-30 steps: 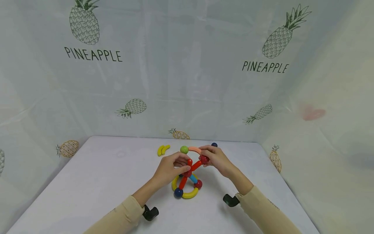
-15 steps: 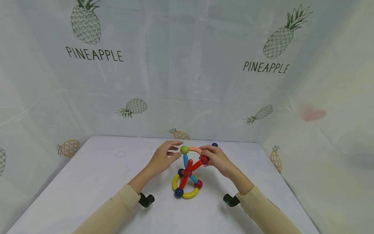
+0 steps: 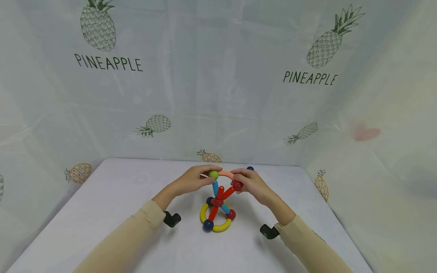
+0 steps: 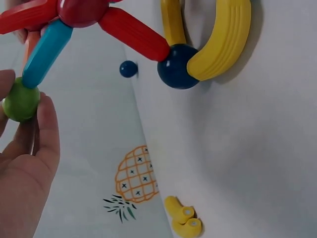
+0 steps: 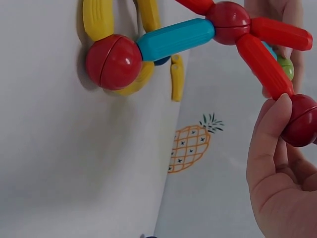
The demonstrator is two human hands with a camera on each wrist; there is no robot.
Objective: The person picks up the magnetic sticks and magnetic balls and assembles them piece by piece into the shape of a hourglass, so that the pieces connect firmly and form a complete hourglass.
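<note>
A toy frame of magnetic rods and balls stands on the table. Its base is a ring of yellow curved rods joined by balls, such as a dark blue ball. Red and light-blue rods slope up to a central red ball. From that hub, a light-blue rod rises to a green ball, which my left hand pinches between thumb and fingers. My right hand grips a red ball at the end of a red rod. An orange curved rod bridges both hands' balls.
Toward the back of the white table lies a loose dark blue ball. Two loose yellow curved rods show in the left wrist view; my left hand hides them in the head view. A pineapple-print curtain hangs behind.
My left hand has left the hub area, moved up and left, then come in to take hold of the green ball. The right hand has stayed almost still on its red ball.
</note>
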